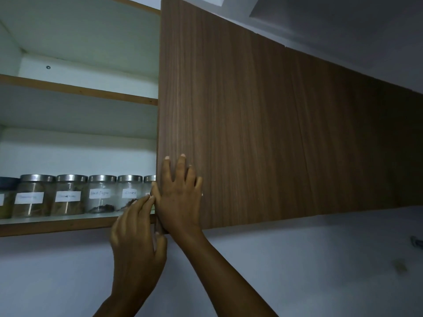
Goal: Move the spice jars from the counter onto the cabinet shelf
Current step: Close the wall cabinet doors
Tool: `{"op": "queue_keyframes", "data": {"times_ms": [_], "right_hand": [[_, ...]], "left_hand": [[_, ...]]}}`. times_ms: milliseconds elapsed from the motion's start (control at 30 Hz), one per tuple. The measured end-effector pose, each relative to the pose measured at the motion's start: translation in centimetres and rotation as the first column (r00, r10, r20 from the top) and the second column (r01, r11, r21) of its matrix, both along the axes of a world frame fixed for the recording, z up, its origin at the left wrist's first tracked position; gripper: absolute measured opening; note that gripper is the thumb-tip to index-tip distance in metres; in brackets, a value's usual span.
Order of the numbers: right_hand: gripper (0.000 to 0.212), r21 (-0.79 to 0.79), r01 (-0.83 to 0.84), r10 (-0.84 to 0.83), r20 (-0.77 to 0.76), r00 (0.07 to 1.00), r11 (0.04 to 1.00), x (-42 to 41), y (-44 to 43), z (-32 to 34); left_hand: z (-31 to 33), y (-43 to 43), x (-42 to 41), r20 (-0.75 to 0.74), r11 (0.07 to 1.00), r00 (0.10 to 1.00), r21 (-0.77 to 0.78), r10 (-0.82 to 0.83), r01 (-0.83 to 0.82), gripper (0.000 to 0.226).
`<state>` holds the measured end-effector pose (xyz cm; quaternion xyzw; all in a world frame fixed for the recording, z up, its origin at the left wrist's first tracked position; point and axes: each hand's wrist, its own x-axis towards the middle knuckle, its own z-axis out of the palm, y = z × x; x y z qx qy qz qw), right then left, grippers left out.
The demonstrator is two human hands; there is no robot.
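While the right grip [178, 197] lies flat against the brown wood-grain cabinet door [263, 133], released, with its fingers straight and spread upward and its thumb along the door's left edge, the left grip [135, 239] reaches up from below, just beside it. Its fingers stretch loosely toward that same edge and their tips touch the right thumb, while its own thumb sits by the door's bottom corner; whether it pinches the door or merely rests there, I cannot tell. Both forearms rise from the lower edge of the view. Left of the door the cabinet stands open, white inside, and the spice jars [71, 195] stand upright in a row on the lower shelf [57, 227], side by side and close to its wood-trimmed front. Most are clear with steel lids and white paper labels. Two jars of brownish contents carry labels too blurred to read; next to them on the right stands the Black Pepper jar [101, 194], then the Cloves jar [129, 193], both with only a little dark spice at the bottom. One more steel-lidded jar [149, 182] shows as a sliver between the Cloves jar and the door's edge, mostly hidden by the door and the grips. At the far left a jar with a dark blue lid [6, 197] is cut off by the frame. Above the row runs the upper shelf [80, 90], and a pale wall [297, 259] spreads below the cabinet
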<state>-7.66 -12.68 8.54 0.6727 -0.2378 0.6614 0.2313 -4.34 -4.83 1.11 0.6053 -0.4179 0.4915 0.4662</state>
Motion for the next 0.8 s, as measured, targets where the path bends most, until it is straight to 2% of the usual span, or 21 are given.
{"op": "queue_keyframes", "data": {"times_ms": [133, 367, 633, 800], "right_hand": [[0.054, 0.036, 0.005, -0.004, -0.020, 1.000, 0.999, 1.1, -0.4, -0.2], [0.058, 0.028, 0.014, -0.012, -0.069, 0.998, 1.000, 2.2, -1.7, -1.2], [0.061, 0.063, -0.035, 0.040, -0.089, 0.995, 0.997, 2.7, -2.1, -1.8], [0.061, 0.155, -0.084, 0.104, -0.130, 0.986, 0.984, 2.1, -1.4, -1.6]], "left_hand": [[-0.8, 0.0, 0.8, 0.038, 0.993, 0.996, 0.073, 0.085, -0.088, 0.073], [-0.5, 0.3, 2.7, 0.121, 0.980, 0.982, 0.122, 0.144, -0.158, 0.057], [-0.5, 0.8, 3.4, 0.159, 0.958, 0.973, 0.207, 0.167, -0.199, 0.058], [0.6, 2.6, 3.3, 0.222, 0.900, 0.948, 0.324, 0.227, -0.292, 0.055]]}}
